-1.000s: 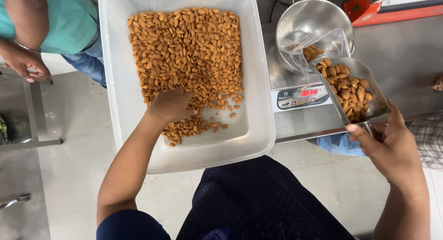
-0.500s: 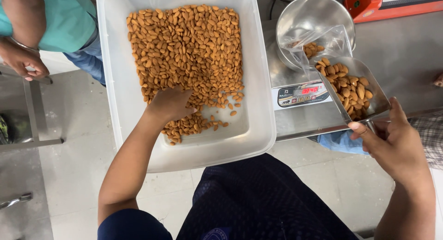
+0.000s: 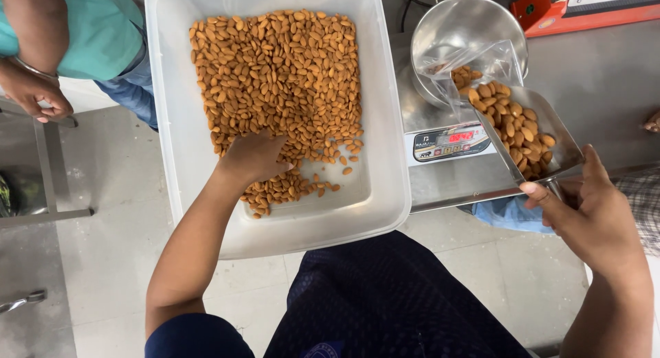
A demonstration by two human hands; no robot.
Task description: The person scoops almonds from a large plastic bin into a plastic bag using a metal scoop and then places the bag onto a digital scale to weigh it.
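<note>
Almonds (image 3: 275, 76) fill most of a white tub (image 3: 392, 193), leaving only the near end bare but for a few strays; a smaller share lies in a steel scoop (image 3: 550, 134), whose mouth tips into a clear bag (image 3: 474, 66) set in a steel bowl (image 3: 467, 24) on a scale (image 3: 440, 172). A few almonds show at the bag's opening; how full the bag is cannot be read. The left hand (image 3: 253, 157) rests palm-down on the near edge of the heap, fingers curled into the nuts; whether it grips any cannot be told. The right hand (image 3: 591, 213) is closed about the scoop's handle at the near right. Judged from this layout, the portioning is at an early to middle stage: the scoop holds a good part of its load undelivered, and the bulk of the stock remains in the tub. Outward lie the grey tabletop (image 3: 605, 76) and an orange device (image 3: 591, 11) at upper right, and, at upper left, another person's hand (image 3: 31, 96) below a teal shirt (image 3: 96, 28).
</note>
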